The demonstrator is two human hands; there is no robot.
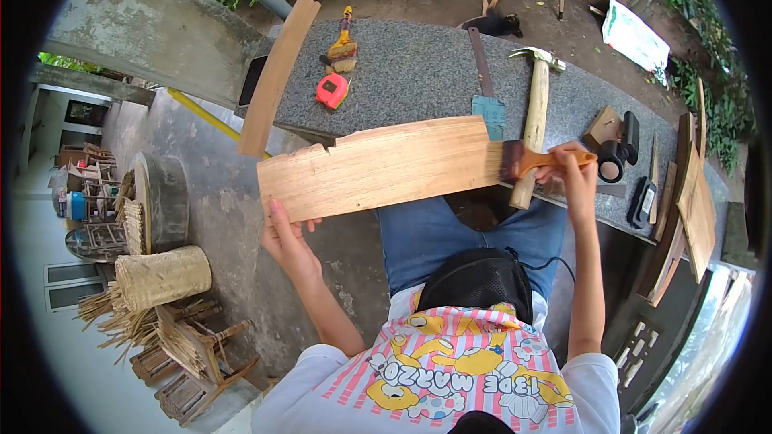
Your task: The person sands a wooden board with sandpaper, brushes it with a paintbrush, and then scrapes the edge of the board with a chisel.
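Note:
My left hand (291,241) grips the lower left corner of a pale wooden board (378,167), thumb on top and fingers underneath. The board has a notch in its upper edge and is held over my lap, its far side at the stone tabletop's edge. In my right hand (569,177) is a paintbrush (535,161) with an orange handle, its bristles touching the board's right end. A claw hammer (537,104) with a wooden handle lies beside the brush, its handle end sticking out past the table edge.
On the grey stone table (402,64) lie a second paintbrush (343,44), a red tape measure (331,90), a handsaw (485,84), a long plank (280,72) and a black tool (642,201). More boards (696,209) lean at the right. A dog (494,22) lies beyond the table.

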